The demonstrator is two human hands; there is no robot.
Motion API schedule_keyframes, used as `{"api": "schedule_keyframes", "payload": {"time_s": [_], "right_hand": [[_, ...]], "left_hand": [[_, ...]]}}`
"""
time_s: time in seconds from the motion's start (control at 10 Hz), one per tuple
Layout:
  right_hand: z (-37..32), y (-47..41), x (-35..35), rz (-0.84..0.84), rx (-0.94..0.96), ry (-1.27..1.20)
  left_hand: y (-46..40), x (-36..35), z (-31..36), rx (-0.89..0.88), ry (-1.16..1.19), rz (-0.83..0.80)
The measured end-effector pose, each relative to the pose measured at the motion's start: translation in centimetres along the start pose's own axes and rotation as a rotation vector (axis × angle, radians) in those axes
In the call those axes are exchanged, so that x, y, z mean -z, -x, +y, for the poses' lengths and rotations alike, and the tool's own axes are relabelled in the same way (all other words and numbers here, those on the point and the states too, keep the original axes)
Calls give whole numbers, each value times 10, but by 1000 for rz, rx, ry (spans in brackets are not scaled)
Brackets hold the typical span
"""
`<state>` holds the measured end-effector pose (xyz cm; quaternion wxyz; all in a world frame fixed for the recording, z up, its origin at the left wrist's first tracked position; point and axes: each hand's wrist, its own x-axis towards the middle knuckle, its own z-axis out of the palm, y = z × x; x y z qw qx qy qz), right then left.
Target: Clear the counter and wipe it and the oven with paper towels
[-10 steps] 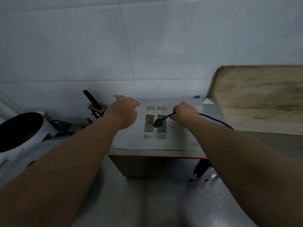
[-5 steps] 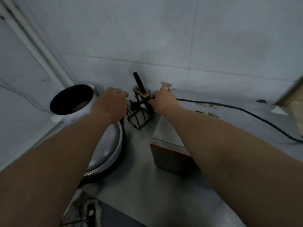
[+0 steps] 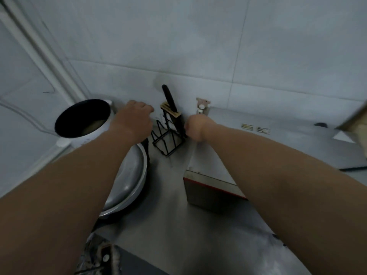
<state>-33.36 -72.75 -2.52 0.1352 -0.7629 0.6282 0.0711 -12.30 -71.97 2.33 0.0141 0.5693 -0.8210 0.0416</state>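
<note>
The steel oven stands on the right of the steel counter, its top bare. My right hand is curled into a fist at the oven's back left corner, beside a black wire knife rack that holds a black-handled knife. The black power cord it carried is hidden behind the fist. My left hand hovers left of the rack, over a steel pot lid, fingers loosely bent, with nothing seen in it. No paper towel shows.
A white rice cooker with a dark inner pot stands at the back left by the tiled wall. A small pig-shaped hook hangs on the wall. A wooden board leans at the far right. Dark clutter lies at the bottom left.
My view swung left. My right hand carried the cord's plug from the oven's vents to the back left corner, and the cord no longer lies across the oven top. My left hand moved left of the rack.
</note>
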Motion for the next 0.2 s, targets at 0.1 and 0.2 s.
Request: {"api": "schedule_keyframes", "payload": {"time_s": [0.1,0.2], "right_hand": [[35,16,19,88,-95,-92],[66,40,29,107,-193,-107]], "left_hand": [[-24,7,37,-88,46,48],[-42,16,81,-193,75,27]]}}
